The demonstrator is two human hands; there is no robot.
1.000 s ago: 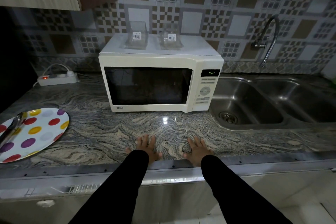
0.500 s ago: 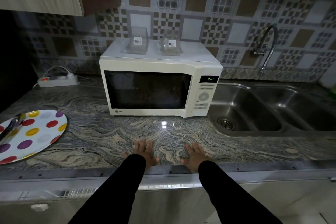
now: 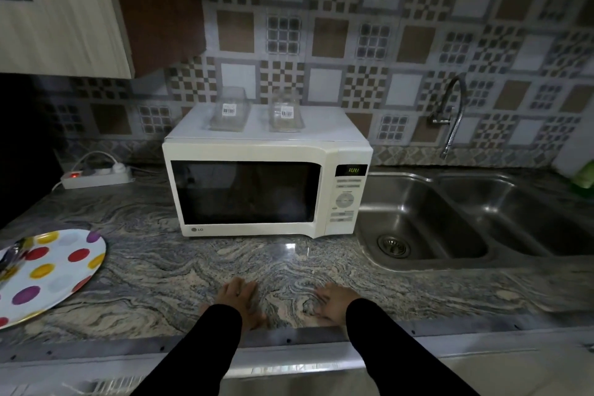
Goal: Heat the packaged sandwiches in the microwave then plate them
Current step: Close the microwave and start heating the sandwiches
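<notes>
Left hand (image 3: 238,300) and right hand (image 3: 332,300) flat on the counter (image 3: 160,270) in front of the microwave (image 3: 266,183), fingers straight and spread, holding nothing. Door shut. On top of the microwave, two clear sandwich packs (image 3: 229,113) side by side, apart. Left of the microwave, near the counter's edge, a dotted plate (image 3: 54,273). Right of it, a sink (image 3: 427,228).

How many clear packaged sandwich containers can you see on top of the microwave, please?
2. The left container sits toward the left of the microwave top; the right container stands beside it, apart. None seems hidden behind them.
</notes>
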